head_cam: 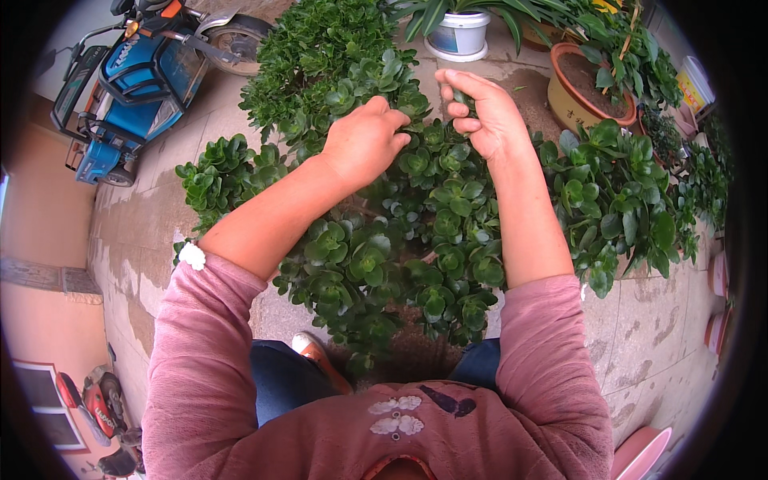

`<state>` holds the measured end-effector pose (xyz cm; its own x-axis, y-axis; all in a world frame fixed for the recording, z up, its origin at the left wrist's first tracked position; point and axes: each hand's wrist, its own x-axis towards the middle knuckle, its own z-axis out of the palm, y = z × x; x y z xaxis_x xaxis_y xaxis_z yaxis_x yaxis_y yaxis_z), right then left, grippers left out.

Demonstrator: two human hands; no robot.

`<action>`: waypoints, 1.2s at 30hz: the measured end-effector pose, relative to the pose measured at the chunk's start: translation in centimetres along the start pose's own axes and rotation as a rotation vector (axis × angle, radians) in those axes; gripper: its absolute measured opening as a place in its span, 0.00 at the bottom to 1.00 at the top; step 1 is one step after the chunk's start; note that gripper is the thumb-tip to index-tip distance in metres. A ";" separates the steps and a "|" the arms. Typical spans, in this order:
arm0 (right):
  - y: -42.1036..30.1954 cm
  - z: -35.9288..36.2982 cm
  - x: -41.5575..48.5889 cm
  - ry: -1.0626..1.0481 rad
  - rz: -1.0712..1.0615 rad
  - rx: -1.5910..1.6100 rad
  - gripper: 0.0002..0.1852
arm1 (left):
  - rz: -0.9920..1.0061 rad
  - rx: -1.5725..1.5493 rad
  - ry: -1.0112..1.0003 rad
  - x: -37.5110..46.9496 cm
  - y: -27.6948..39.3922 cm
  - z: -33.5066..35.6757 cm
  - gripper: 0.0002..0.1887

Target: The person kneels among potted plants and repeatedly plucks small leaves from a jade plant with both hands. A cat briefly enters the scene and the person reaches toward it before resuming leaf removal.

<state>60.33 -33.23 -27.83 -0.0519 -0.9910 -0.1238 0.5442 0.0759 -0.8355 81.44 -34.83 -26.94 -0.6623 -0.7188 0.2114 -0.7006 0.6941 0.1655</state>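
Observation:
A large potted succulent with round, glossy green leaves spreads out in front of me. My left hand reaches over its upper part, palm down, with the fingers bent toward the foliage. Whether those fingertips pinch a leaf is hidden by the hand. To the right, my right hand is raised above the same plant with its palm turned inward and fingers curled. Something green, apparently a leaf, shows between its thumb and fingers.
Dense bushy plants stand beyond, and another succulent is at the right. A white flowerpot and a tan pot with soil are at the back. A blue three-wheeled vehicle is parked at the upper left. Paving surrounds the plants.

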 end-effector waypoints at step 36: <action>1.1 0.9 0.1 0.026 0.023 -0.097 0.10 | -0.174 0.298 -0.187 4.0 1.3 1.1 0.16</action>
<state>61.66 -33.31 -28.30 -0.0628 -0.9857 -0.1565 0.4622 0.1102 -0.8799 77.61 -36.79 -26.90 -0.5442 -0.8387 0.0212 -0.8351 0.5391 -0.1095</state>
